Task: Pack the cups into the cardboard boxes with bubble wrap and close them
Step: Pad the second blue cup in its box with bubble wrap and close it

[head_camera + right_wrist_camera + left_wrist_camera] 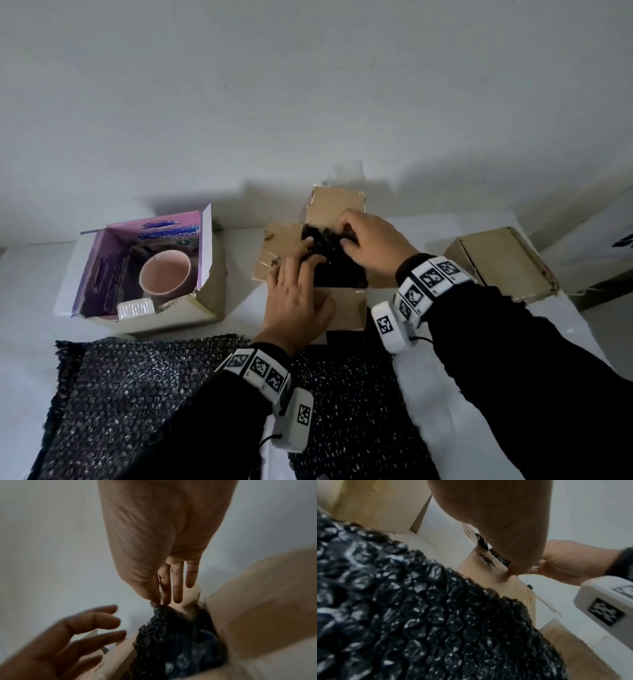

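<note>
Both hands are at the open brown box in the middle of the head view. The right hand reaches in from the right and pinches the top edge of the black bubble wrap between thumb and fingers; the right wrist view shows that pinch at the far end of the bundle. The left hand lies over the near-left side of the opening with its fingers fairly straight, pressing the wrap downward. A bluish shape shows through the wrap in the right wrist view, probably a cup, but I cannot tell for sure.

The wrapped bundle sits straight under both hands, running from near side to far side of the box, so tucking it down comes before folding the flaps.

At the left, a pink cup stands in a purple-lined box. A loose sheet of bubble wrap lies on the desk at the lower left. A closed box sits at the right.
</note>
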`<state>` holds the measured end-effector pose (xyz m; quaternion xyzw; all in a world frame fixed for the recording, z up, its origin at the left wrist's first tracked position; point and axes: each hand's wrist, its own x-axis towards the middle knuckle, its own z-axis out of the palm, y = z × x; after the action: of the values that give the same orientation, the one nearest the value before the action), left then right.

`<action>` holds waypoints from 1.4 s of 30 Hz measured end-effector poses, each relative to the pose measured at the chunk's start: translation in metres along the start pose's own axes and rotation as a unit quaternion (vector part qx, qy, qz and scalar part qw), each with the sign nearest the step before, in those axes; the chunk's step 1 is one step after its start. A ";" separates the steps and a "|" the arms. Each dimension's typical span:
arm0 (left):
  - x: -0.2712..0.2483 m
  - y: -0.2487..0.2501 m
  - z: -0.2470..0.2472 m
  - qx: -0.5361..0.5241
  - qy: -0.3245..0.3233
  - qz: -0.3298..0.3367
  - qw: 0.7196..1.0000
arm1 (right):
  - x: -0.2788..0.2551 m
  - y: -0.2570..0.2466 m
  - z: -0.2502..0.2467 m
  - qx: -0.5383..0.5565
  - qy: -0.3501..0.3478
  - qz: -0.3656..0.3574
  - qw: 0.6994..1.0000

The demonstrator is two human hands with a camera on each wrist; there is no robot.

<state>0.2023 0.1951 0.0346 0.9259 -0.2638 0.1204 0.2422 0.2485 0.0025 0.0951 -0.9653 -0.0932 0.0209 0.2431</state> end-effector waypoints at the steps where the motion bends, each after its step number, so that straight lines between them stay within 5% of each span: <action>1: -0.001 -0.001 0.001 0.001 0.009 0.004 1.000 | 0.006 -0.001 0.008 0.019 -0.016 0.013 1.000; 6: -0.007 -0.005 0.007 0.001 -0.041 0.058 0.997 | 0.014 0.008 0.028 0.014 -0.028 -0.035 0.999; 11: -0.003 0.007 0.006 0.104 -0.158 0.046 0.981 | 0.005 0.020 0.002 -0.209 -0.075 -0.129 0.966; 21: 0.015 0.025 0.017 0.140 -0.125 0.035 0.982 | -0.021 0.044 -0.004 -0.342 -0.148 -0.213 0.903; 24: 0.022 0.034 0.017 0.143 -0.180 0.035 0.973 | -0.029 0.053 -0.007 -0.330 -0.128 -0.186 0.917; 32: 0.016 0.037 0.032 0.138 -0.089 0.068 0.984 | -0.028 0.046 -0.007 -0.258 -0.242 -0.018 0.935; 38: 0.014 0.027 0.031 0.091 -0.120 -0.004 0.989 | -0.034 0.040 0.003 -0.122 -0.123 -0.113 0.978; 42: 0.013 0.021 0.028 0.082 -0.152 -0.018 0.985 | -0.045 0.038 0.007 -0.156 -0.085 -0.196 0.964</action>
<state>0.2042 0.1598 0.0233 0.9548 -0.2697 -0.0053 0.1245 0.2105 -0.0355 0.0708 -0.9488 -0.3029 0.0404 0.0797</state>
